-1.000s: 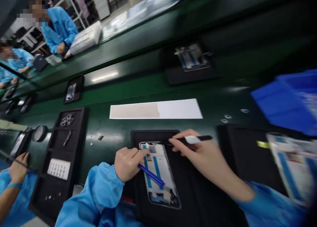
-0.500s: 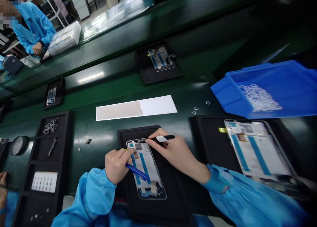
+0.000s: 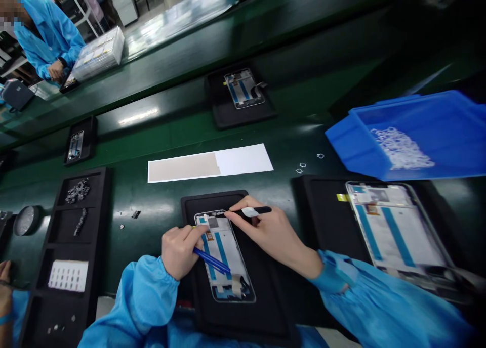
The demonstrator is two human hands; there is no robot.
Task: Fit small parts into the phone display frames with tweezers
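Observation:
A phone frame (image 3: pixel 231 257) with blue strips lies in a black tray (image 3: pixel 266 307) right in front of me. My left hand (image 3: pixel 180 249) is closed around blue tweezers (image 3: pixel 212 260), whose tips point down over the frame. Its fingertips rest at the frame's upper left edge. My right hand (image 3: pixel 269 234) pinches a slim black tool with a white band (image 3: pixel 253 212). The tool's working end is at the frame's top edge, mostly hidden by my fingers, so its kind is unclear.
A larger-looking phone frame (image 3: pixel 395 226) sits in a tray at right, below a blue bin (image 3: pixel 448 135) of small white rings. At left stands a compartment tray (image 3: pixel 96 236) of small parts. A paper strip (image 3: pixel 246 158) lies ahead. A co-worker (image 3: pixel 49 29) sits across.
The view has shifted slightly. Both hands stay at the phone frame with the same tools, and the right hand's tool has barely moved.

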